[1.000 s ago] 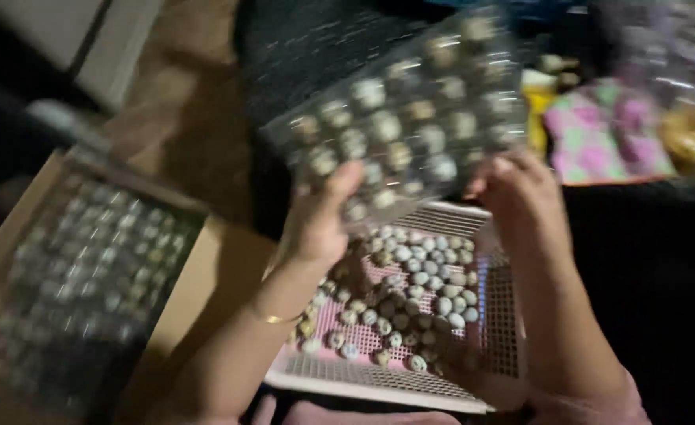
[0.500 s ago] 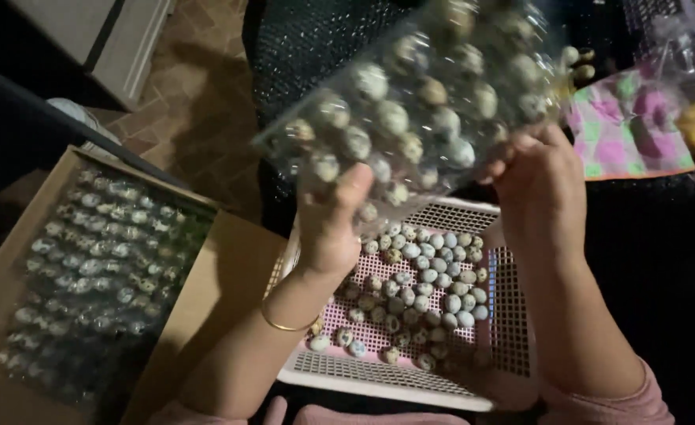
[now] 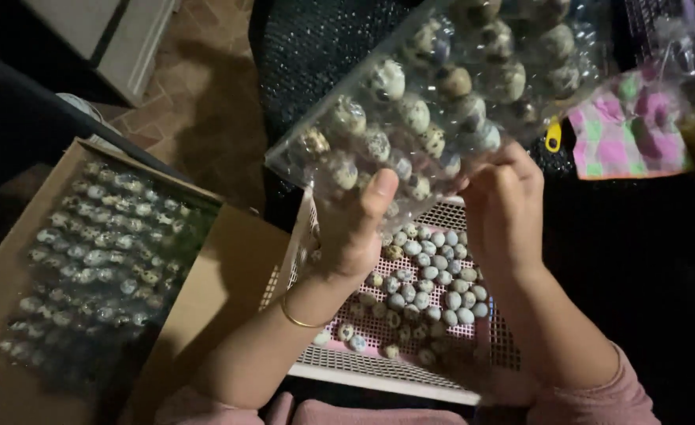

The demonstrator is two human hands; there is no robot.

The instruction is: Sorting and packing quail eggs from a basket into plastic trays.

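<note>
From the head camera, my left hand grips the clear plastic egg pack from beneath, thumb pressed up against its near edge, fingers closed on it; my right hand pinches the same edge just beside it, fingers curled shut on the plastic. The pack is raised and tilted above the white basket, which holds loose speckled eggs; to my left a cardboard box carries more filled packs. I judge it best to keep the pack level, since a steeper tilt could spill eggs; press the edge closed evenly, without squeezing the cells; work directly over the basket so a dropped egg falls short.
</note>
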